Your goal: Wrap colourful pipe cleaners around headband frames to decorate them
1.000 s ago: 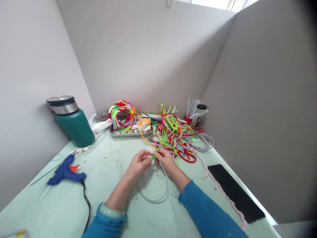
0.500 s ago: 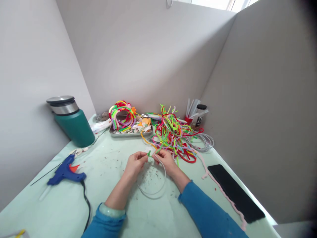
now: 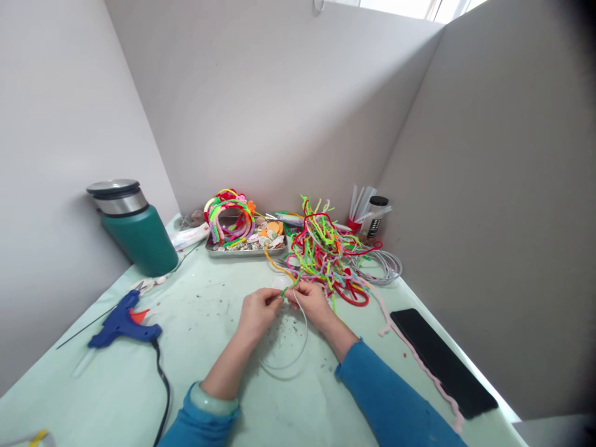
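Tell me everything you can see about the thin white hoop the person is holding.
The white hoop is a thin, plain band bent into an open curve, plastic or coated wire by its look. Its top end is pinched between the left hand and the right hand, where a green pipe cleaner sits against it. From there it arcs down toward the person, low over the pale green table; whether it touches cannot be told. The rest of the band is bare.

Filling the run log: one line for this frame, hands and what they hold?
left hand: pinching green pipe cleaner | right hand: holding white hoop | nearby: pipe cleaner pile, glue gun
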The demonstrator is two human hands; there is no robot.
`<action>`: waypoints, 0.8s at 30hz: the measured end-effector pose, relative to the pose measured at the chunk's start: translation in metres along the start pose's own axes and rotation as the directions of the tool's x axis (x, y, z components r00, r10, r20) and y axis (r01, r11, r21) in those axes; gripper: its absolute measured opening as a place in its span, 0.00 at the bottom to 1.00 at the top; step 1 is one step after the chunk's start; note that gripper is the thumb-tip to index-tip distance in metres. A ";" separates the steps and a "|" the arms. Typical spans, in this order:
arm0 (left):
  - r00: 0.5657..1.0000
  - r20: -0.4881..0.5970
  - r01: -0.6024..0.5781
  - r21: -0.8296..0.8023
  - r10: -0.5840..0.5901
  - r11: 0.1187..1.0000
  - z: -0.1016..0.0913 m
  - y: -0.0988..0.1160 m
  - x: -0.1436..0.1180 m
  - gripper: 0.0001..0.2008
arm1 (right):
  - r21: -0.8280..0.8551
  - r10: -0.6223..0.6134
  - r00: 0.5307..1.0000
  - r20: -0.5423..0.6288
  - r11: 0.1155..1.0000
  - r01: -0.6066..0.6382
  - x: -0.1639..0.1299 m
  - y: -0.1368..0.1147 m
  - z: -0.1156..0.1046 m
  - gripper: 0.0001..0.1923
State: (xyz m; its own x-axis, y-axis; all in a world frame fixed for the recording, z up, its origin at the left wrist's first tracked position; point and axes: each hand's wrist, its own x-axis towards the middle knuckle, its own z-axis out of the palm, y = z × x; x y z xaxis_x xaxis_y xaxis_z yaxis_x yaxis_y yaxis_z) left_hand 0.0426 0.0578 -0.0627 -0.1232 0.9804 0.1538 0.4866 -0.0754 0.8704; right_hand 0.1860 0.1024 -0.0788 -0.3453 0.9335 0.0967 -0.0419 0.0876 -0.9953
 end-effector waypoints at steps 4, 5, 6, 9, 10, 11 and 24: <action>0.998 -0.014 -0.058 0.093 0.060 0.994 0.001 0.002 -0.002 0.10 | -0.016 -0.001 1.000 -0.010 1.000 0.000 0.001 0.001 0.000 0.16; 0.998 -0.020 -0.064 0.101 0.066 0.993 0.001 0.002 -0.002 0.10 | -0.018 -0.007 1.000 -0.010 1.000 0.007 0.001 0.002 0.000 0.16; 0.997 -0.024 -0.066 0.104 0.069 0.992 0.001 0.002 -0.003 0.10 | -0.017 -0.013 1.000 -0.010 1.000 0.013 0.001 0.002 0.000 0.16; 0.997 -0.027 -0.064 0.097 0.067 0.993 0.001 0.003 -0.003 0.11 | -0.007 -0.008 1.000 -0.018 1.000 0.008 0.000 0.003 0.000 0.15; 0.997 -0.030 -0.064 0.095 0.067 0.993 0.001 0.003 -0.003 0.11 | -0.001 0.002 1.000 -0.019 1.000 -0.002 0.000 0.004 0.001 0.15; 0.997 -0.035 -0.064 0.095 0.068 0.993 0.000 0.003 -0.003 0.11 | 0.004 0.010 1.000 -0.015 1.000 -0.010 0.000 0.004 0.001 0.14; 0.990 0.077 0.124 -0.099 -0.116 0.987 0.001 0.002 -0.001 0.15 | 0.051 0.016 1.000 0.015 0.999 -0.016 -0.001 -0.004 0.005 0.10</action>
State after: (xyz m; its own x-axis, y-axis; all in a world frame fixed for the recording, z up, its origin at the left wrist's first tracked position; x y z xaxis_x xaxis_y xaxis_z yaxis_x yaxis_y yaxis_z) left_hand 0.0443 0.0572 -0.0617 -0.1117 0.9936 0.0147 0.3797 0.0290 0.9247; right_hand 0.1816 0.0993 -0.0752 -0.3597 0.9295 0.0813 -0.0840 0.0545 -0.9950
